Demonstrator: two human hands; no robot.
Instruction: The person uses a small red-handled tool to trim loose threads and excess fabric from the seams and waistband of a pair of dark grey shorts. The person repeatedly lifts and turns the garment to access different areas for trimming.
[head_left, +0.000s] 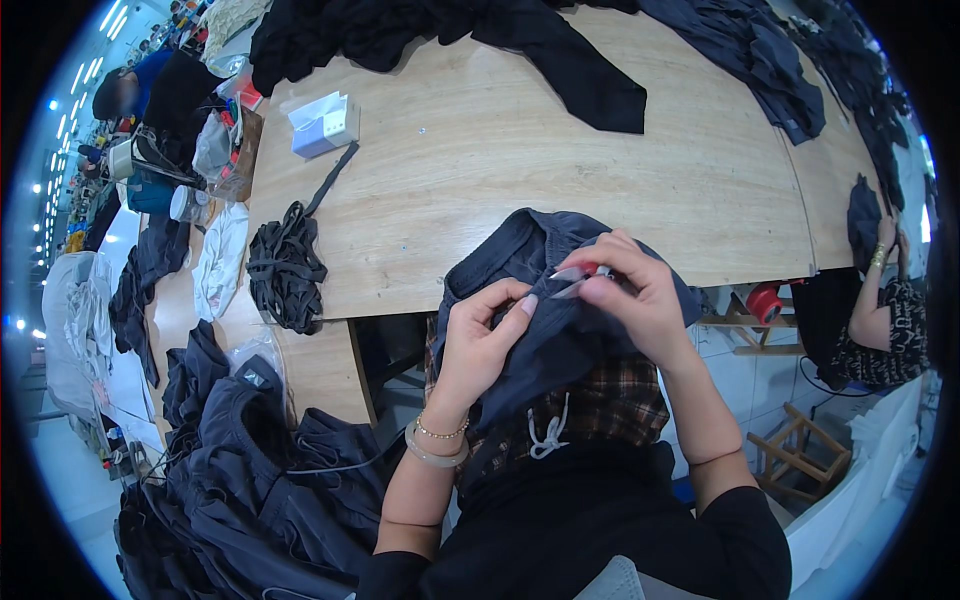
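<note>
Dark grey trousers [575,335] with a gathered waistband lie over my lap and the table's front edge. Pinched between the thumb and fingers of my left hand [490,335] is the cloth just below the waistband. My right hand [630,290] is closed around small thread snips [570,283] with a red part near the grip. The blades point left, apart from each other, close to the pinched cloth and my left thumb. Whether a thread lies between the blades is too small to tell.
On the wooden table [500,130] are a tissue box [325,125], a heap of dark strips [287,268] and black garments [400,30] along the far side. More dark garments [250,480] are piled at my left. Wooden stools [800,450] and another person [885,320] are at the right.
</note>
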